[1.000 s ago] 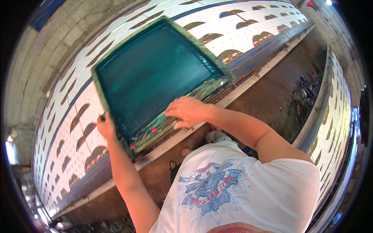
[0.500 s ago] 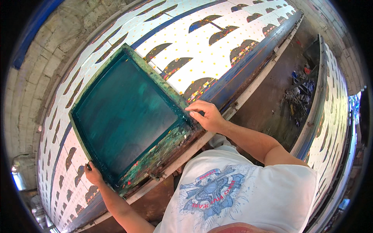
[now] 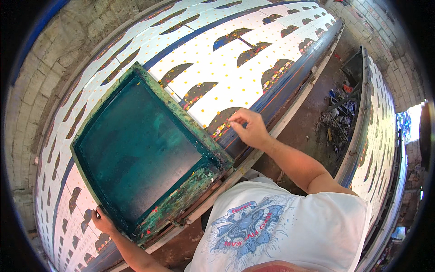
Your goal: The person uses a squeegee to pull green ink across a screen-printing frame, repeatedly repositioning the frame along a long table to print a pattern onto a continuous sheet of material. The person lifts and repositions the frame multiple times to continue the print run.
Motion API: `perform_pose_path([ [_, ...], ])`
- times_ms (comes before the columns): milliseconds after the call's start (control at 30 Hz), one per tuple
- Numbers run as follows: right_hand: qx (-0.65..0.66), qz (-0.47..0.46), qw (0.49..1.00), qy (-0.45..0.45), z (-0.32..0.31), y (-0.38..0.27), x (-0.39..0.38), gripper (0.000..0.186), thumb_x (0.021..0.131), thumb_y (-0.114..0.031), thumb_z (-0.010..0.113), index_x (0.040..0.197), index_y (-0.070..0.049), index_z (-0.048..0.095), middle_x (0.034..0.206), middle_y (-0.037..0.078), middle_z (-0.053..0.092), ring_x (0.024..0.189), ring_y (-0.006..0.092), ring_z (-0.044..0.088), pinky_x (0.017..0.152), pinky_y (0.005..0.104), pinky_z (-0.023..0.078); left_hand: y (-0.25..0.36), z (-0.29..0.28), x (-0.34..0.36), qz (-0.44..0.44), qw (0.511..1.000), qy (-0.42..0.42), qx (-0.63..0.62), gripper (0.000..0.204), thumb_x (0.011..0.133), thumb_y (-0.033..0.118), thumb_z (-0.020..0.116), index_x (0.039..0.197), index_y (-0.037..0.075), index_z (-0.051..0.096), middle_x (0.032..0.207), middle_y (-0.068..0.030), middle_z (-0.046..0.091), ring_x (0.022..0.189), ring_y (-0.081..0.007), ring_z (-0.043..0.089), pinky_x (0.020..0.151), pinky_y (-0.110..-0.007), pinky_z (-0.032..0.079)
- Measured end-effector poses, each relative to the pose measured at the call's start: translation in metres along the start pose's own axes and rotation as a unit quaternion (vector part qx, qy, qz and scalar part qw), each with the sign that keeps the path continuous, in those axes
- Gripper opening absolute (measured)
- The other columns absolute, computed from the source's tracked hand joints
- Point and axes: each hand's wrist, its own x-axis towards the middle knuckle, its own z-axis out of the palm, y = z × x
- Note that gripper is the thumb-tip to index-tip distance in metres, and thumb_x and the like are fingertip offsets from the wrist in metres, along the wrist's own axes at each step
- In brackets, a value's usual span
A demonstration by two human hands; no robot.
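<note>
Change: I am watching the right hand (image 3: 250, 130) letting go of the screen frame (image 3: 145, 152), fingers loosely curled, empty.
Left hand (image 3: 102, 221): gripping the frame's lower-left corner, now resting further left along the printed cloth (image 3: 217, 68).

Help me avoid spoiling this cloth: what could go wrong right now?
1. Only the left hand grips the printing screen frame; it might shift and smear.
2. The right hand hovers above the printed fabric; inky fingers could mark it.
3. Ink caked on the frame's near edge may rub off.
</note>
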Motion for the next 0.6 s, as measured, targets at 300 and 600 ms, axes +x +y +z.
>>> perform_pose_path([
  [300, -0.135, 0.087, 0.986, 0.035, -0.103, 0.057, 0.144, 0.023, 0.095, -0.024, 0.086, 0.088, -0.006, 0.073, 0.073, 0.007, 0.07, 0.07, 0.0173, 0.073, 0.065, 0.0343, 0.057, 0.069, -0.039, -0.013, -0.067, 0.988, 0.137, -0.033, 0.055, 0.11, 0.042, 0.066, 0.134, -0.006, 0.075, 0.135, -0.0212, 0.077, 0.123, -0.037, 0.072, 0.109, -0.043, 0.053],
  [600, 0.261, 0.258, 0.93, 0.011, -0.214, 0.178, 0.324, 0.069, 0.115, -0.07, 0.04, 0.083, -0.013, 0.062, 0.065, -0.003, 0.054, 0.053, 0.0103, 0.05, 0.074, 0.0362, 0.062, 0.167, -0.076, -0.1, -0.173, 0.95, 0.176, -0.191, 0.058, 0.11, 0.045, 0.067, 0.142, -0.003, 0.072, 0.135, -0.0199, 0.075, 0.123, -0.0308, 0.072, 0.108, -0.043, 0.057],
])
